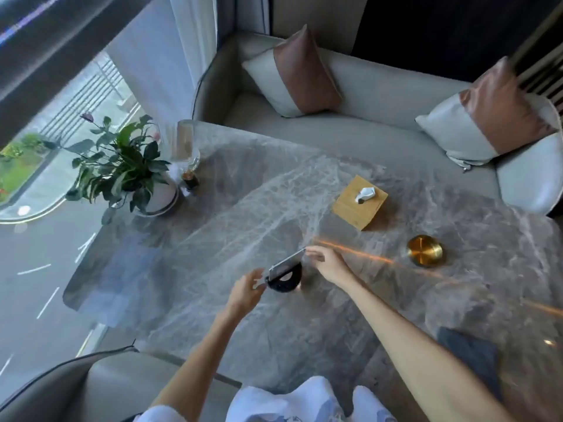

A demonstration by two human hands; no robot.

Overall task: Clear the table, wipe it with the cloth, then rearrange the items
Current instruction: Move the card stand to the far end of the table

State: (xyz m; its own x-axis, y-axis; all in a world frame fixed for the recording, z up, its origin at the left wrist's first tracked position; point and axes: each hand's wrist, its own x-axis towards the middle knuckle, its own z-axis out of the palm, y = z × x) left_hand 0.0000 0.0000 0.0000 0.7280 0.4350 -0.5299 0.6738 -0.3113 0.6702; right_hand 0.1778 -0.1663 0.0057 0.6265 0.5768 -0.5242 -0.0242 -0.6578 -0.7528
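Note:
A flat card-like sign (pixel 286 263) stands tilted in a black half-round stand (pixel 285 283) near the middle of the grey marble table (pixel 213 239). My right hand (pixel 327 263) pinches the sign's upper right corner. My left hand (pixel 245 292) is at the stand's left side with fingers spread, touching or nearly touching the sign's lower left end. A dark blue cloth (pixel 469 357) lies on the table at my right, beside my right forearm.
A wooden tissue box (pixel 359 202) and a round brass dish (pixel 425 250) sit to the right. A potted plant (pixel 122 169), a glass vessel (pixel 184 147) and a small dark bottle (pixel 190 179) stand at the far left. Sofas with cushions (pixel 297 74) surround the table.

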